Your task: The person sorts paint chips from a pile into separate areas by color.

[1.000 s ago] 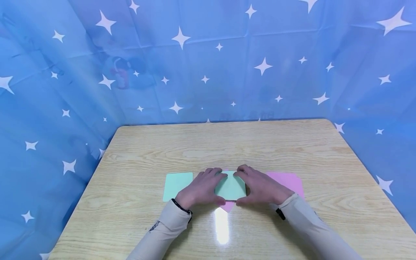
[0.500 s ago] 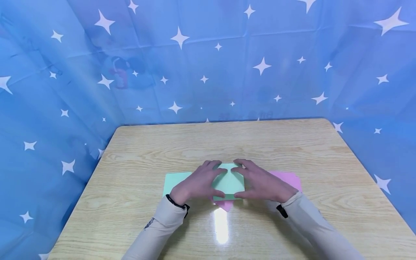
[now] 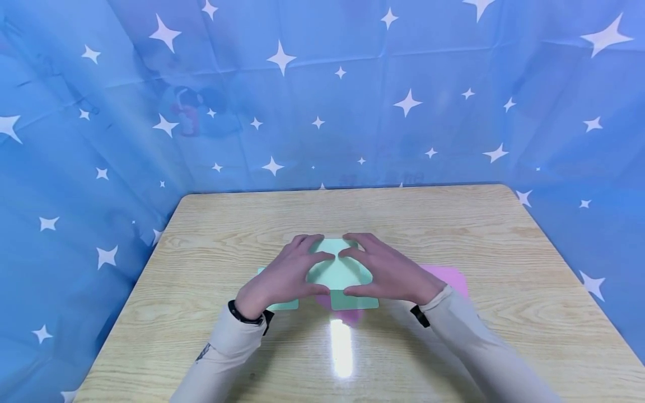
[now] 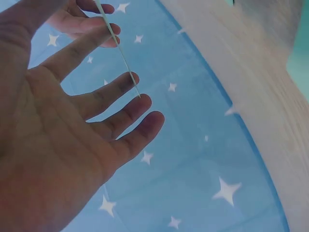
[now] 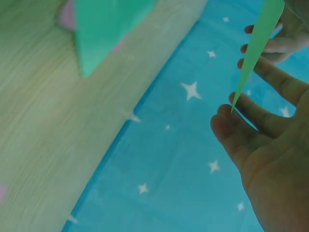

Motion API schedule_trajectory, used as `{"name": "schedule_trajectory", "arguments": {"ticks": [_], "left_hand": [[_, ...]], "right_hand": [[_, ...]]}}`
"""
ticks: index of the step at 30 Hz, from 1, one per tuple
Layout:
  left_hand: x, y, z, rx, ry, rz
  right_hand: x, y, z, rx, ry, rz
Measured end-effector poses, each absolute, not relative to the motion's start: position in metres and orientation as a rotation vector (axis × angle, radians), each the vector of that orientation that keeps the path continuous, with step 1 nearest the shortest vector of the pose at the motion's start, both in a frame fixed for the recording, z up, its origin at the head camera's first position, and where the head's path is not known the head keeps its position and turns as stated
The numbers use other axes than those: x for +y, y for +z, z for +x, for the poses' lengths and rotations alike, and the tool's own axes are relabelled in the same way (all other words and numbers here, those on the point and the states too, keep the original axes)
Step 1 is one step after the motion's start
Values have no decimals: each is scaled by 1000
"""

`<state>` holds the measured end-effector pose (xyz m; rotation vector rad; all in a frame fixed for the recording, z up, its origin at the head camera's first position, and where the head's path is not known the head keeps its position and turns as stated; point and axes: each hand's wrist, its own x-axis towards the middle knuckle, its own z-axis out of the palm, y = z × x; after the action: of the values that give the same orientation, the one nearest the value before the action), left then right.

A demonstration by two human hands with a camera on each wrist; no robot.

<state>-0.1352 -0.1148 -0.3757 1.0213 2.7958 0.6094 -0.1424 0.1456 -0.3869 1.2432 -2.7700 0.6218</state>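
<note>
1. The raised mint sheet (image 3: 333, 271) sits higher and farther left than half a second ago, above the table (image 3: 216, 229).
2. Left hand (image 3: 287, 274) and right hand (image 3: 385, 274) pinch its opposite sides between thumbs and fingers.
3. More of the lower mint sheet (image 3: 355, 301) now shows, lying over a pink sheet (image 3: 351, 317).
</note>
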Motion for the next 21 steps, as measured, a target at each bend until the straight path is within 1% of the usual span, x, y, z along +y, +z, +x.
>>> {"name": "schedule_trajectory", "arguments": {"ticks": [6,13,21], "left_hand": [[-141,-371,-128,2832,593,973],[-167,-376,-124,2851,585,920],[-196,-388,-118,2851,583,831]], "right_hand": [[117,-385,-147,-2770,661,1308],[84,-395,-149,-2789,665,1312],[44,-408,-150,-2833,464,1305]]}}
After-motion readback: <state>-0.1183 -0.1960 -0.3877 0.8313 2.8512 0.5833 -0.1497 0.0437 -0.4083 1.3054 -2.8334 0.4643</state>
